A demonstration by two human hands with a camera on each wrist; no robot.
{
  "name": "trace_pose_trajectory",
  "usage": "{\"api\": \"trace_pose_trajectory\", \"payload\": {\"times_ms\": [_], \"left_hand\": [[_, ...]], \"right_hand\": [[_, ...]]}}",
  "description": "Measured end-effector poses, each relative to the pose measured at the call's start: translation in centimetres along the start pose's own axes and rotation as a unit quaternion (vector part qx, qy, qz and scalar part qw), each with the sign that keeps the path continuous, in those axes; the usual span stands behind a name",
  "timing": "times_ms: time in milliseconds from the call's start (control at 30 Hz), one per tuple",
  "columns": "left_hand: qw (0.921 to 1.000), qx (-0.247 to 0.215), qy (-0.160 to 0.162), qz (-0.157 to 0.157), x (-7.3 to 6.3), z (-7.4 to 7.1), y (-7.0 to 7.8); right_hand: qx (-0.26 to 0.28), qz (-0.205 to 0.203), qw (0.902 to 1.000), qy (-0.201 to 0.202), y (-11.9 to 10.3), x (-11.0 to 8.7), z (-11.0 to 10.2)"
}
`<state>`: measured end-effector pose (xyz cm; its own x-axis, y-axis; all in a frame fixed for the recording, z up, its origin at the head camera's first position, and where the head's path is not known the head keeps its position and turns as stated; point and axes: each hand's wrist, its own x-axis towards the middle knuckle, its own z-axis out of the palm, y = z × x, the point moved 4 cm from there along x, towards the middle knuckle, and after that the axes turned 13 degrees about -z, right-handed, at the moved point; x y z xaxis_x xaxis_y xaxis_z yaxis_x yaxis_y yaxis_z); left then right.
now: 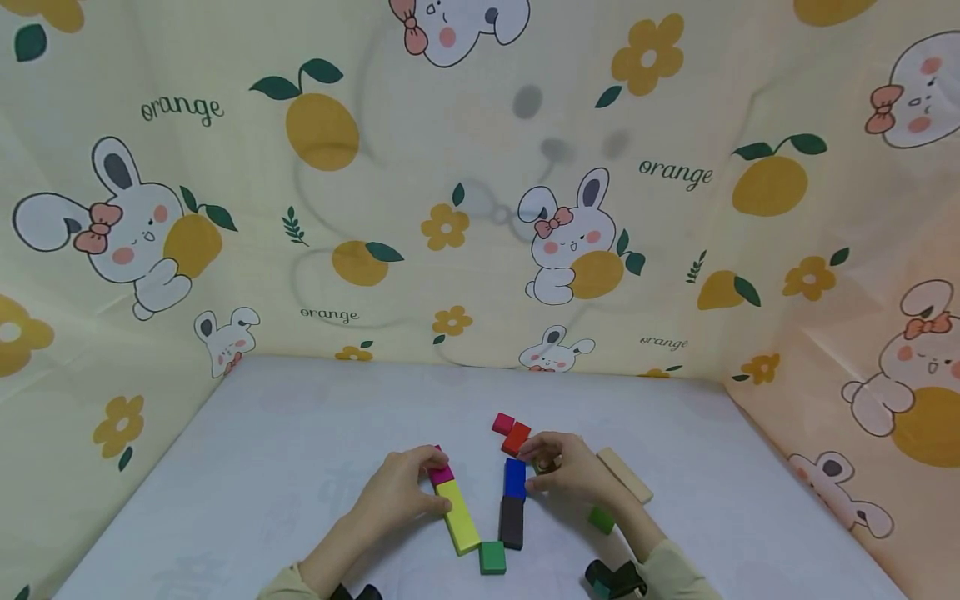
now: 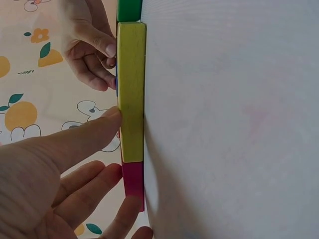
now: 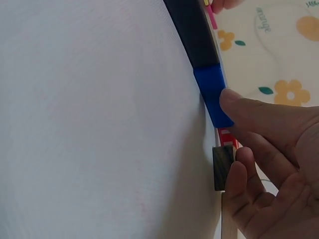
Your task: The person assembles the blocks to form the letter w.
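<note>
In the head view my left hand (image 1: 401, 492) lies along a row of a magenta block (image 1: 442, 476) and a yellow block (image 1: 459, 518). Its thumb touches the yellow block while the fingertips touch the magenta one. My right hand (image 1: 570, 468) pinches the blue block (image 1: 514, 477) between thumb and index finger, with a black block (image 1: 512, 522) end to end behind it. Its other fingers are beside a small dark block (image 3: 223, 168) in the right wrist view. A green block (image 1: 492, 558) sits at the near end, between the two rows.
Beyond the blue block lie a red block (image 1: 516, 438) and a pinkish-red cube (image 1: 503, 423). To the right are a plain wooden plank (image 1: 625, 475) and another green block (image 1: 602, 520), partly behind the right forearm. A printed cloth (image 1: 480, 250) stands around the white table (image 1: 322, 417).
</note>
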<state>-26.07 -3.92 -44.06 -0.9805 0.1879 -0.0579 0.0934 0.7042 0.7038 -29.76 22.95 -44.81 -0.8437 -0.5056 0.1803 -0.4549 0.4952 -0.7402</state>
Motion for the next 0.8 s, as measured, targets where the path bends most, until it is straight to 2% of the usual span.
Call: {"api": "trace_pose_trajectory", "payload": {"times_ms": [367,533,667,800], "left_hand": [[1.0000,-0.001,-0.002,-0.007,0.0,-0.1,0.1],[1.0000,-0.003,-0.001,-0.005,0.0,0.0,-0.1],[0.9999,0.000,-0.001,-0.011,0.1,0.0,-0.1],[0.9998,0.003,0.000,-0.017,0.1,0.0,-0.2]], "right_hand": [[-0.022,-0.001,0.9997,0.007,-0.1,0.0,-0.2],[-0.039,0.009,0.9989,0.025,-0.2,0.4,-0.6],[-0.047,-0.001,0.9980,0.042,-0.2,0.9,-0.9],[-0.054,-0.009,0.9955,0.078,-0.2,2.0,-1.1]]}}
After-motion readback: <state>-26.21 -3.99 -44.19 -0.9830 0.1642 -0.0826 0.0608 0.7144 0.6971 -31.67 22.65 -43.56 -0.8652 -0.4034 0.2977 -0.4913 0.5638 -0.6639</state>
